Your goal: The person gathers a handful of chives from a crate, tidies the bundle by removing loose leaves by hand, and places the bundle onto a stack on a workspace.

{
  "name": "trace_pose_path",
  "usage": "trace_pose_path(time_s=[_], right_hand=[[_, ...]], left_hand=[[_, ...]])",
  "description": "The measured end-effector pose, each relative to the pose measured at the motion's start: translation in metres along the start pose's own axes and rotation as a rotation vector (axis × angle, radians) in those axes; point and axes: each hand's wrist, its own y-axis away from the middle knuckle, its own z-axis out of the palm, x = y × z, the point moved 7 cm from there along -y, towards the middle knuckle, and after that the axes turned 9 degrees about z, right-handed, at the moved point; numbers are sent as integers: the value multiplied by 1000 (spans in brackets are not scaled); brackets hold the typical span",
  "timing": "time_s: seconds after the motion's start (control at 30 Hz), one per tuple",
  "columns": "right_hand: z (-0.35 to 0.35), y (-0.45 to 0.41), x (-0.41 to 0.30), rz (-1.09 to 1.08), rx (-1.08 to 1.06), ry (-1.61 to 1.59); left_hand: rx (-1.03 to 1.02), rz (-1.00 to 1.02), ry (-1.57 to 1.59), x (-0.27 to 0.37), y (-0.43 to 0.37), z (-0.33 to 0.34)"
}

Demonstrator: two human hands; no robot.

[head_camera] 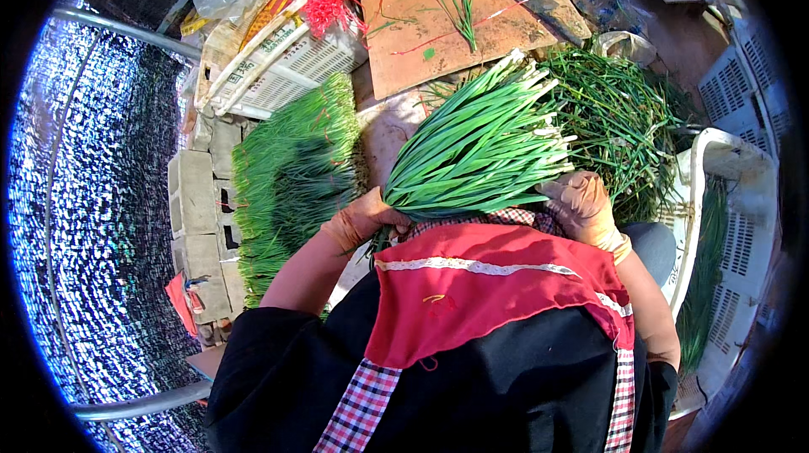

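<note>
A fanned bunch of Chinese chives (474, 143) lies across my lap, pale stem ends towards the upper right. My left hand (382, 216), in a thin tan glove, grips its narrow leaf end. At the lower edge of the stem ends is my right hand (580, 203), gloved alike, with curled fingers; whether they pinch a stalk is hidden. Just beyond the bunch, a brown board (436, 29) carries a few loose chive stalks (464, 17), a thin red tie and a dark flat blade (543, 7).
Bundled chives (303, 181) are stacked at left beside concrete blocks (196, 200). A heap of loose leaves (613, 118) lies at right. White plastic crates stand at upper left (284, 67) and right (695, 200). Red ties (332, 1) hang over the left crate.
</note>
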Motion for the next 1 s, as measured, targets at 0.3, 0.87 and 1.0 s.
trace_pose_path(time_s=[0.3, 0.87, 1.0], right_hand=[[-41, 12, 59, 337, 493, -190], [-25, -75, 22, 114, -27, 95], [-96, -33, 131, 342, 168, 448]], left_hand=[[-32, 124, 11, -23, -15, -14], [-46, 14, -9, 0, -3, -4], [-34, 83, 5, -10, -8, -10]])
